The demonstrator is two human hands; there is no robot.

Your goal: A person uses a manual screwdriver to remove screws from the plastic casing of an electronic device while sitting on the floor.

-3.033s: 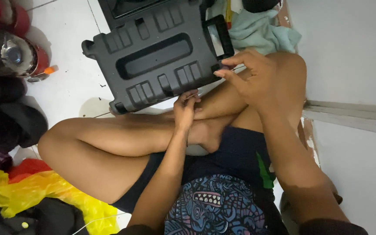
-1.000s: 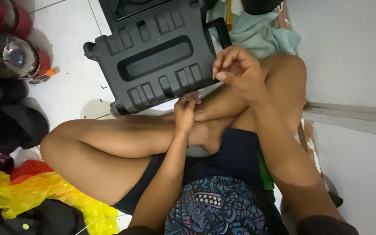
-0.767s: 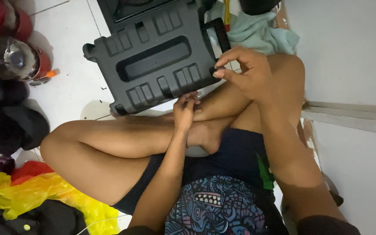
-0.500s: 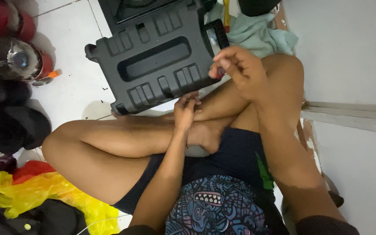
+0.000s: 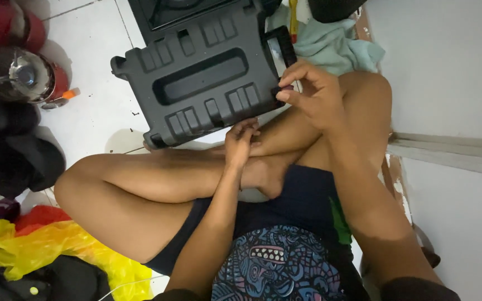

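Case: black plastic tool case on the floor, far of the crossed legs | right hand: fingers pinched on its right-edge latch | left hand: loosely curled on the ankle, holding nothing | step: working the latch, needs a firm pull, I judge.

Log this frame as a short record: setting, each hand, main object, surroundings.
setting: person seated cross-legged on white tiled floor
right hand: fingers pinch the near right corner of the black case
left hand: rests on the crossed legs, just below the case
black case: lies on the floor, ribbed shell up
surroundings: teal cloth, yellow bag, red cans
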